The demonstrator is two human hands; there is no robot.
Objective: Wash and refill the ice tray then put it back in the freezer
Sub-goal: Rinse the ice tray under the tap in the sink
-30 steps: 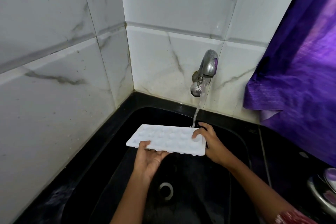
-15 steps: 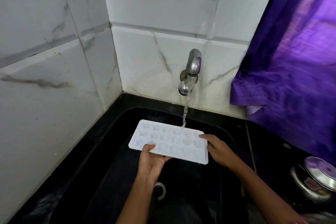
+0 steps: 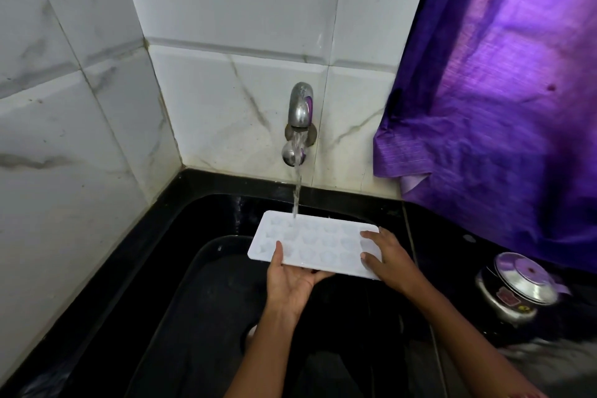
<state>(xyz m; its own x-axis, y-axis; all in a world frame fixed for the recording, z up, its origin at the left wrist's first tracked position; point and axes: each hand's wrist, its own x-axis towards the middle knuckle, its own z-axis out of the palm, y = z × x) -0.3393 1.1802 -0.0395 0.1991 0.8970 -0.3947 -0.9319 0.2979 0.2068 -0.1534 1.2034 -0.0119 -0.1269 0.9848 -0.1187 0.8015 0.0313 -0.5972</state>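
Observation:
A white ice tray with several small cups is held flat, cups up, over the black sink. Water runs from the steel tap on the tiled wall and lands on the tray's far left cups. My left hand grips the tray's near left edge from below, thumb on top. My right hand holds the tray's right end, fingers over its top and side.
White marble tiles cover the walls at the left and back. A purple curtain hangs at the right down to the black counter. A steel lidded pot stands on the counter at the right. The sink drain is partly hidden by my left forearm.
The tray has shifted to the right under the tap, so the stream now hits its left cups instead of the right end. My right hand has slid to grip the tray's right end.

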